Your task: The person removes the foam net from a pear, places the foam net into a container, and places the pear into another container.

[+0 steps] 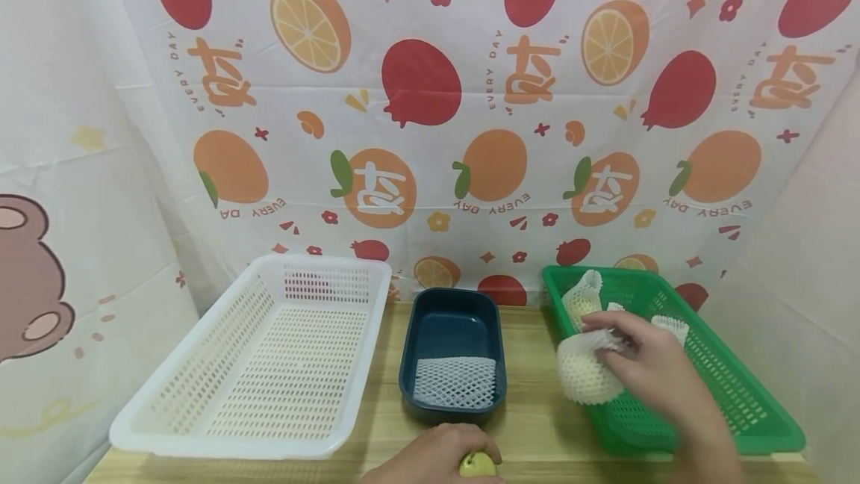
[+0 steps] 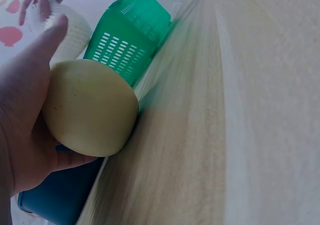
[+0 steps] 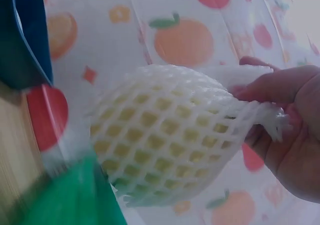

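Note:
My left hand (image 1: 437,458) holds a round, smooth yellow-green fruit (image 2: 92,107) with a few dark specks, low at the front of the table. Fingers and thumb curve round its sides. My right hand (image 1: 648,357) pinches the gathered end of a white foam net sleeve (image 3: 160,135). A yellowish round fruit shows through the mesh, hanging below the fingers beside the left rim of the green basket (image 1: 773,435). Inside that basket lie more foam-wrapped fruits (image 1: 583,301), partly hidden by the hand. A flat foam net (image 1: 455,382) lies in the dark blue tray (image 1: 453,320).
On the left stands a white perforated basket (image 1: 289,372) with a raised rim. The blue tray sits between the two baskets on the wooden table (image 1: 531,394). Behind them hangs a fruit-printed curtain (image 1: 430,170), with pale cloth at both sides.

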{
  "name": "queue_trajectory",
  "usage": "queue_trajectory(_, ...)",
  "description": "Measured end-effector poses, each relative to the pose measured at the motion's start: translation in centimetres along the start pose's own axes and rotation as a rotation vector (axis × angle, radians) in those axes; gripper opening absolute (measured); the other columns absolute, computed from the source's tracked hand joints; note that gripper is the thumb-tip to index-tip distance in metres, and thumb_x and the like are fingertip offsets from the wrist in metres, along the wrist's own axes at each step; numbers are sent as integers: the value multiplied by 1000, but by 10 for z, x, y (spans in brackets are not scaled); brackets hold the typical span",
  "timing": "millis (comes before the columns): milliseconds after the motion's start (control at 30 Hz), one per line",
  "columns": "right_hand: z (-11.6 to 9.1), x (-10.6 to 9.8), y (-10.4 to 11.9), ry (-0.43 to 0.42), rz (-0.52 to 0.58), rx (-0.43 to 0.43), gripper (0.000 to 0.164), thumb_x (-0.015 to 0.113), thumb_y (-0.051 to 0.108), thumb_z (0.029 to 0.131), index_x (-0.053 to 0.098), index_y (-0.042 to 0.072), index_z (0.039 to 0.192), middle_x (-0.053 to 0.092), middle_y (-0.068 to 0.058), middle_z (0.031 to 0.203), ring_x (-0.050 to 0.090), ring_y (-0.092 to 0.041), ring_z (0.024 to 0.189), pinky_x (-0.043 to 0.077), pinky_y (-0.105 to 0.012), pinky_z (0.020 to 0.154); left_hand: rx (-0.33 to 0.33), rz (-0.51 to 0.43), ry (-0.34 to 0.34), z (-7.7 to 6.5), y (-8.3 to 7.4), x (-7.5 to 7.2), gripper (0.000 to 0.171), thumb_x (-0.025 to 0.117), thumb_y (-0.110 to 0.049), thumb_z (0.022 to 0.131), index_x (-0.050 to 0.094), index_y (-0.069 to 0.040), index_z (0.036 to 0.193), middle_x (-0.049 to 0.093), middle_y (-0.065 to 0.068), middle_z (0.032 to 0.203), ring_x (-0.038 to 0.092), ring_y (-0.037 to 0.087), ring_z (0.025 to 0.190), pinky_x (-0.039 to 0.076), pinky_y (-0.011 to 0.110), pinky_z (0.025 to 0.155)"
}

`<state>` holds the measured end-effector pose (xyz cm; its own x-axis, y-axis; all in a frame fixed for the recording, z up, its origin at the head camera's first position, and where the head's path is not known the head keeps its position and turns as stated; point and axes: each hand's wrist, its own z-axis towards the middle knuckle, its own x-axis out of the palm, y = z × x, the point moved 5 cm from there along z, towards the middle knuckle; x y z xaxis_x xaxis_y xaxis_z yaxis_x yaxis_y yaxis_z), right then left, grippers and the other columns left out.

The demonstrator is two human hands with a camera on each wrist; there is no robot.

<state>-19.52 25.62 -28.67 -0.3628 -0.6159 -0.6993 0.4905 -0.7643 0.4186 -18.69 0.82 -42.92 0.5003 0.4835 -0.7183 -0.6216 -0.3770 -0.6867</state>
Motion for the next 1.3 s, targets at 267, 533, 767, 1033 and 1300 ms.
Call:
queue_trajectory(267, 3, 33, 16, 298, 124, 21, 42, 71, -4, 81, 69, 22, 115, 70, 12, 103, 63, -8, 100, 55, -25, 80, 56, 22, 3, 0, 0, 0, 28, 52, -39, 101, 71, -19, 109, 66, -18, 102, 55, -7, 93, 48, 16, 81)
queue_trajectory(533, -2, 77, 21, 689, 234, 44, 47, 65, -2, 84, 65, 26, 122, 67, 12, 106, 59, -8, 95, 51, -26, 78, 232, 52, 8, -2, -7, -3, 24, 51, -25, 102, 70, -12, 107, 72, -7, 101, 53, -11, 90, 46, 8, 80)
queue_trajectory(767, -6, 101, 31, 789, 317, 25, 52, 63, -9, 78, 66, 21, 121, 66, 7, 101, 57, -6, 91, 49, -24, 73, 114, -99, -5, -2, -5, -4, 68, 10, -16, 110, 76, -9, 98, 75, -7, 95, 57, -11, 86, 47, 11, 78)
queue_trajectory(1033, -10, 116, 41, 846, 303, 33, 49, 67, -8, 78, 68, 22, 117, 67, 10, 97, 57, -4, 87, 50, -24, 71, 84, -140, -51, -4, -3, -7, 66, 13, -18, 110, 77, -8, 98, 76, -3, 94, 62, -9, 93, 49, 14, 86)
queue_trajectory(1300, -11, 123, 52, 856, 318, 18, 50, 66, -8, 80, 67, 22, 120, 66, 13, 97, 57, -3, 87, 50, -22, 74, 2, -260, -137, -3, 5, -9, 47, 40, -34, 107, 71, -11, 80, 62, -10, 68, 52, -8, 65, 45, 14, 63)
